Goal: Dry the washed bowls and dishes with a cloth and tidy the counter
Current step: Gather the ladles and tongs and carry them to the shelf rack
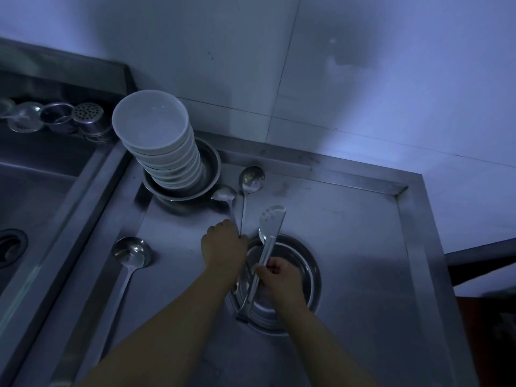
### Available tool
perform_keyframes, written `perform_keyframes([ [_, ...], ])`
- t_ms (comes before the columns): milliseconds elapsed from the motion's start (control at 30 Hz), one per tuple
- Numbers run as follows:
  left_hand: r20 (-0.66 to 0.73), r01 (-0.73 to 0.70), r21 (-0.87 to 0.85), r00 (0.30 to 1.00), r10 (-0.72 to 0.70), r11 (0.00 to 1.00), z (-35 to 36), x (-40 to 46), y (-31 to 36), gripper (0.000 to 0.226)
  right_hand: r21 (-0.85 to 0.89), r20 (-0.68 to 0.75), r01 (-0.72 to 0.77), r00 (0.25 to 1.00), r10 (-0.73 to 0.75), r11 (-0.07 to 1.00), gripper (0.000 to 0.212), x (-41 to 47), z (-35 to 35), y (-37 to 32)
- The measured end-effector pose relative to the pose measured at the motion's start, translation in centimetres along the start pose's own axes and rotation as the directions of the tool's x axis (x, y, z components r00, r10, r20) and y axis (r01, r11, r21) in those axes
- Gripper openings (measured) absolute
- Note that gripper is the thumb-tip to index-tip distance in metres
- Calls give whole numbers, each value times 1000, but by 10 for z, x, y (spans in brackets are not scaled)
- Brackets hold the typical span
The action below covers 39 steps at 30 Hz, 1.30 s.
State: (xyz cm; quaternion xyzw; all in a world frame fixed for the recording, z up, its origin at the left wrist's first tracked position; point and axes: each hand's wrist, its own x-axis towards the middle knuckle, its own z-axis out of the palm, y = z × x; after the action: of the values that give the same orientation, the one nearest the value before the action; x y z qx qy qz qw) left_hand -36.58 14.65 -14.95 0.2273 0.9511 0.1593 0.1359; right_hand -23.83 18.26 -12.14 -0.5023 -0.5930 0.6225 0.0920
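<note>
Steel counter [349, 247] holds stacked bowls [156, 141] at the back, while the left hand [223, 244] grips two ladles [245, 191] and the right hand [279, 277] pinches a spatula [269, 233], likely tidying; next they need putting away together.

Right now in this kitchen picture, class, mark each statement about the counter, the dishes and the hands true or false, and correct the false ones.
1. The stack of white bowls stands in a metal basin. True.
2. The right hand holds a cloth. False: it grips a slotted spatula by the handle.
3. A ladle lies alone to the left of the left hand. True.
4. The left hand rests on the white bowls. False: it is on the ladle handles, apart from the stack.
</note>
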Motion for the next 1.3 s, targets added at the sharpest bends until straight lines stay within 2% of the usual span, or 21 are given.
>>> perform_keyframes([
  [167,18,18,-138,1000,-16,990,-5,-3,5,14,4,-16,10,1000,-10,1000,17,-4,-9,1],
  [400,129,128,-374,988,-85,919,-24,-13,1,13,-31,-70,41,997,-43,999,17,-13,-26,1],
  [533,195,158,-482,978,-70,862,-41,-30,-10,15,-86,-68,71,995,-77,994,20,-19,-30,0],
  [667,138,123,-404,988,-72,907,-59,-59,-41,20,-102,-52,102,993,-108,989,16,-33,-21,0],
  [733,114,143,-417,988,-105,898,-71,-76,-60,13,-113,-29,134,990,-138,985,20,-41,-15,0],
  [800,100,185,-415,982,-157,891,-86,-96,-82,16,-155,-14,149,988,-153,977,26,-51,-6,0],
  [900,47,240,-316,970,-237,918,-104,-127,-119,15,-188,0,147,989,-149,971,28,-67,11,4],
  [967,-12,275,-255,958,-287,927,-111,-145,-143,23,-209,1,134,991,-137,969,26,-78,24,6],
  [1100,-89,247,-209,959,-270,946,-112,-162,-179,23,-220,-6,153,987,-158,963,23,-95,48,10],
  [1300,-55,238,-194,966,-253,952,-99,-150,-209,19,-199,-15,167,985,-173,966,23,-114,74,17],
])
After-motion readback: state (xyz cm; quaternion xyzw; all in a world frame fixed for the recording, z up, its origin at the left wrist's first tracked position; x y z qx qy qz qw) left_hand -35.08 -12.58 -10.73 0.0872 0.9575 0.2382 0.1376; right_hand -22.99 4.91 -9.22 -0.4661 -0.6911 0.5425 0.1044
